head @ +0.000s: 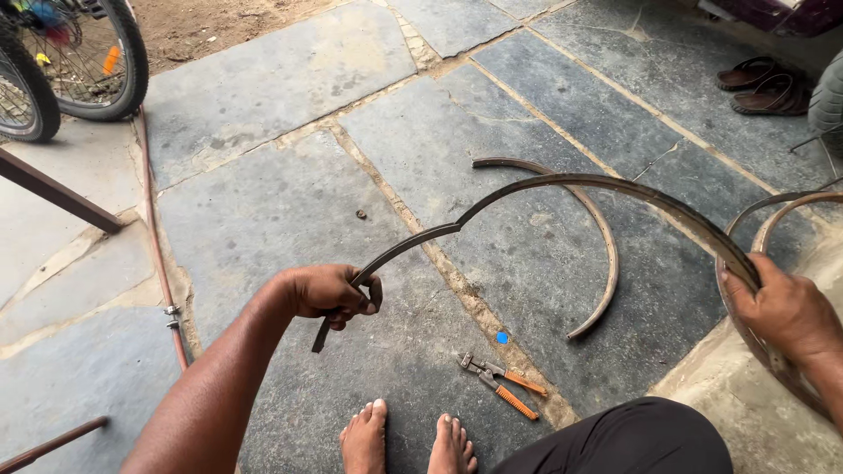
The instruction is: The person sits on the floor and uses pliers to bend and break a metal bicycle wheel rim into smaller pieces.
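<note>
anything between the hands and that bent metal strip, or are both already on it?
Nothing visible in the way. The left hand has its grip closed around one end of the long curved rusty metal strip, and the right hand grips its other end. The orange-handled pliers lie apart on the grey stone floor.

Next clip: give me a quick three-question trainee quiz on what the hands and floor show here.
1. True or false: both hands grip the same curved metal strip.
2. Which tool lies on the stone floor near the bare feet? A) hammer B) orange-handled pliers C) saw
3. What lies flat on the floor beyond the held strip?

Key:
1. True: the left hand holds one end, the right hand the other.
2. B, the pliers.
3. A second curved strip.
</note>
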